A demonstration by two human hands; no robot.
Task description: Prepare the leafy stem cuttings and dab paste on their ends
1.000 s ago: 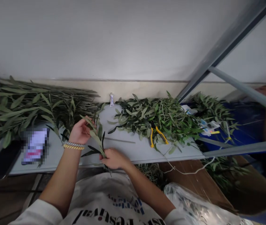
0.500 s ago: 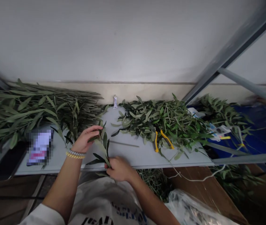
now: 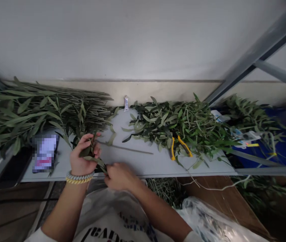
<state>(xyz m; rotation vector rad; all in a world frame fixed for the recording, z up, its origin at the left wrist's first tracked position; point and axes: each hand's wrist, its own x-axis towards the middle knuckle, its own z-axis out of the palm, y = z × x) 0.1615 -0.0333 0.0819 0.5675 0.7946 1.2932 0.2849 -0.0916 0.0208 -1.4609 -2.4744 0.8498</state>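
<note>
Near the table's front edge, my left hand [image 3: 81, 159] has its fingers curled round the leaves of a small green leafy sprig [image 3: 100, 163]. Lower and to the right, my right hand [image 3: 120, 176] pinches the same sprig at its other end, partly hidden behind the fingers. A bare thin stem [image 3: 133, 149] lies on the grey table [image 3: 143, 166] beyond my hands. Long leafy branches [image 3: 27, 107] are stacked at the back left, their stems pointing right. To the right spreads a heap of cut leafy sprigs [image 3: 163, 117], with yellow-handled pliers [image 3: 186, 147] at its front.
A small white tube [image 3: 126, 103] stands near the wall. At the left lie a phone with a blurred screen [image 3: 44, 154] and a dark flat device [image 3: 13, 171]. A white cord [image 3: 216, 194] hangs over the front right, above a cardboard box [image 3: 234, 205] and clear plastic bag [image 3: 198, 215].
My left hand has gone from open fingers beside the sprig to curling round its leaves. The sprig has tilted left, and my right hand has moved slightly left with it. The view has shifted a little.
</note>
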